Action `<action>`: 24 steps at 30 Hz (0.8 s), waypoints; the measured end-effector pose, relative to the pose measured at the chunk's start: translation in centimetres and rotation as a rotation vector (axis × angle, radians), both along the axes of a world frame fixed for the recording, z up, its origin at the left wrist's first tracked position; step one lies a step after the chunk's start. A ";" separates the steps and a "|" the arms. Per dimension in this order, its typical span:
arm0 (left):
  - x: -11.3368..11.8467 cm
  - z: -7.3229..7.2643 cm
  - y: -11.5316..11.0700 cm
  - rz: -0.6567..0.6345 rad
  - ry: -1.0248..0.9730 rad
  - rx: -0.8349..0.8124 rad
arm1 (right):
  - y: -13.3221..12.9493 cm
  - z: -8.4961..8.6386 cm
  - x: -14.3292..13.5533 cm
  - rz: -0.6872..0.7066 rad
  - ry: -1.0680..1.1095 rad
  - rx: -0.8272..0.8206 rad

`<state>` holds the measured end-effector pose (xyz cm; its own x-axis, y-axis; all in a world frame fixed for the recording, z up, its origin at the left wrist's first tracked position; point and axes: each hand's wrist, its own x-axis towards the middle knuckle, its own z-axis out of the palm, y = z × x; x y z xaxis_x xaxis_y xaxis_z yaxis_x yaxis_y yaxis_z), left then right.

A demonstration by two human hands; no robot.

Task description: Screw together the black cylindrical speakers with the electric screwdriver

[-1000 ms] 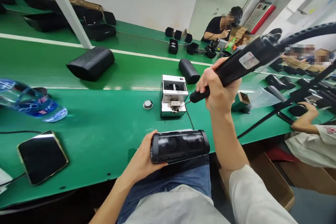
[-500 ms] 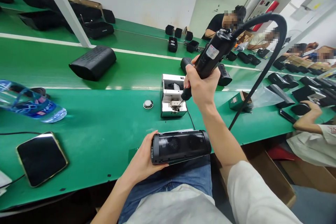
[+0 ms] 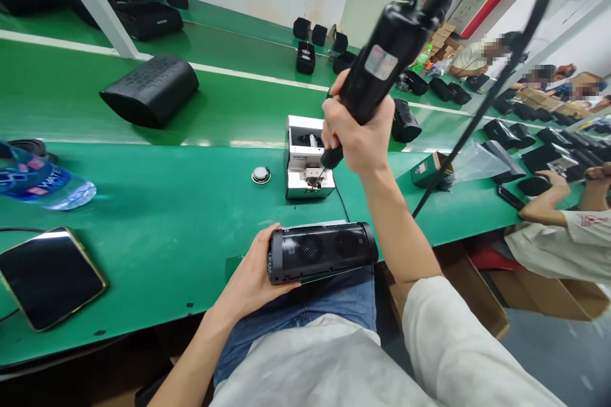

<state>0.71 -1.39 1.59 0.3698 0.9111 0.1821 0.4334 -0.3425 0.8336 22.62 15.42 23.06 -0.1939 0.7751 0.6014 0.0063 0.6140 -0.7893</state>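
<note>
Electric screwdriver [image 3: 370, 76] at the screw feeder [image 3: 303, 158]
Right hand [image 3: 360, 133] wraps it; left hand [image 3: 255, 273] grips the black speaker [image 3: 324, 253] at the view's six o'clock, the screw feeder at its twelve

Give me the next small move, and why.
Probably draw the corded driver in the right hand back from the silver machine, toward the black housing: its tip appears to be at the machine's front, and the left hand holds the housing.
</note>
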 end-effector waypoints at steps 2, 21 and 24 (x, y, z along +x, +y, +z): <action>0.0 0.0 0.0 0.000 -0.001 0.005 | -0.2 -0.6 -0.5 -0.144 0.110 0.019; -0.2 0.3 0.2 -0.012 0.024 -0.052 | -7.7 2.4 4.4 -0.108 0.260 -0.083; -0.3 0.2 0.1 -0.003 0.037 -0.046 | -7.9 1.4 4.2 -0.063 0.269 -0.104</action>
<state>0.44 -1.30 1.79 0.3785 0.9170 0.1260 0.4634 -0.3056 0.8318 26.85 7.52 24.50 0.0116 0.8407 0.5413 -0.1762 0.5346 -0.8265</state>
